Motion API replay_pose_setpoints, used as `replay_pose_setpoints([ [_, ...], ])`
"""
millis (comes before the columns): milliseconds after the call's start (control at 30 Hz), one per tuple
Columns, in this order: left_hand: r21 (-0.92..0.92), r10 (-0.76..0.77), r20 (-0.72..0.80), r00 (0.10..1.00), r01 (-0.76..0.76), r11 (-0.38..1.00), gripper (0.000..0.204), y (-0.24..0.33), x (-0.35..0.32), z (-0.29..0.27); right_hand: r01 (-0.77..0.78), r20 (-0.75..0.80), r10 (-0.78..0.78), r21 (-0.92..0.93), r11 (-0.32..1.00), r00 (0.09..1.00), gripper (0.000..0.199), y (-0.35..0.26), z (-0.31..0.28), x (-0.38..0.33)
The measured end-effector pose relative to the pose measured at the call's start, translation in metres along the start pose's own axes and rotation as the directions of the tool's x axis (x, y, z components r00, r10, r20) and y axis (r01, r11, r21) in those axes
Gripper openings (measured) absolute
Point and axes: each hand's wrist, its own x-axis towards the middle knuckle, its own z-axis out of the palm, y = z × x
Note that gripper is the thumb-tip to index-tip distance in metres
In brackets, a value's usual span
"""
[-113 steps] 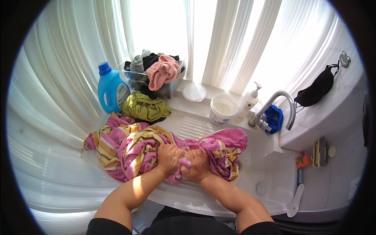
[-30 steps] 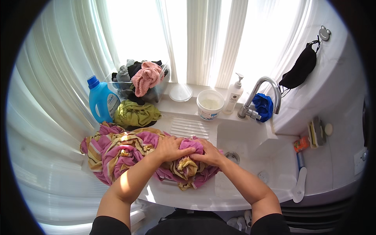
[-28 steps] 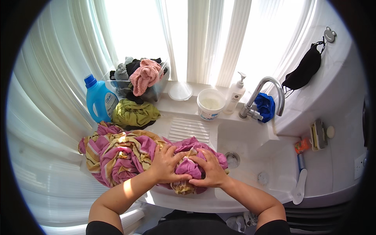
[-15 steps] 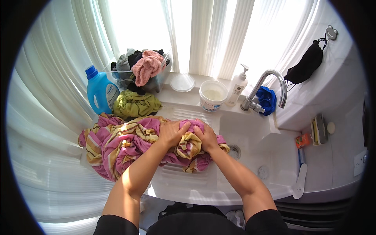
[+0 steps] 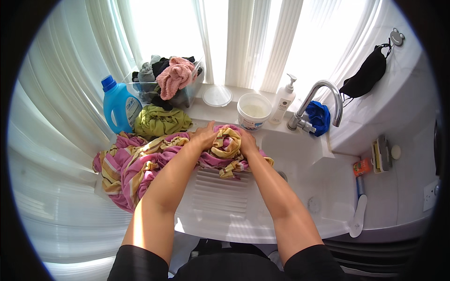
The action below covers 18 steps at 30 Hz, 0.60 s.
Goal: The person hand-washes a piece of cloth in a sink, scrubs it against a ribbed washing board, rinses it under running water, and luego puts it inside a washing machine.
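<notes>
A large, crumpled pink cloth with yellow stripes (image 5: 154, 164) is heaped across the ribbed washboard (image 5: 220, 192) of the white sink. Its right end is bunched into a thick roll between my hands. My left hand (image 5: 204, 136) presses on the roll's left side, fingers curled round the fabric. On the other side my right hand (image 5: 246, 144) grips the same roll, its fingertips partly hidden by the folds. Both arms reach forward over the washboard. Behind the cloth lies a bunched olive-green garment (image 5: 161, 122).
A blue detergent bottle (image 5: 121, 107) and a clear bin (image 5: 190, 96) of clothes stand at the back left. Along the back ledge are a round lid (image 5: 217, 95), a white tub (image 5: 254, 111), a pump bottle (image 5: 283, 100) and a chrome faucet (image 5: 323, 89). A white brush (image 5: 359, 216) lies at right.
Both hands have pushed the bunched end of the cloth forward, away from me. More of the washboard's ridges now show in front of it, and my arms are stretched further.
</notes>
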Motion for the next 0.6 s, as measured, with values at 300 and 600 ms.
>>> replay_pose_setpoints([
  [300,0.182,0.616,-0.429,0.661,-0.604,0.776,0.063,0.051,-0.194,-0.041,0.663,-0.145,-0.683,-0.167,0.73,0.716,0.046,-0.011,-0.026,-0.199],
  [600,-0.085,0.165,-0.06,0.985,-0.169,0.982,0.051,0.006,-0.013,0.002,0.232,-0.063,-0.234,-0.045,0.972,0.97,0.041,0.043,0.024,0.012],
])
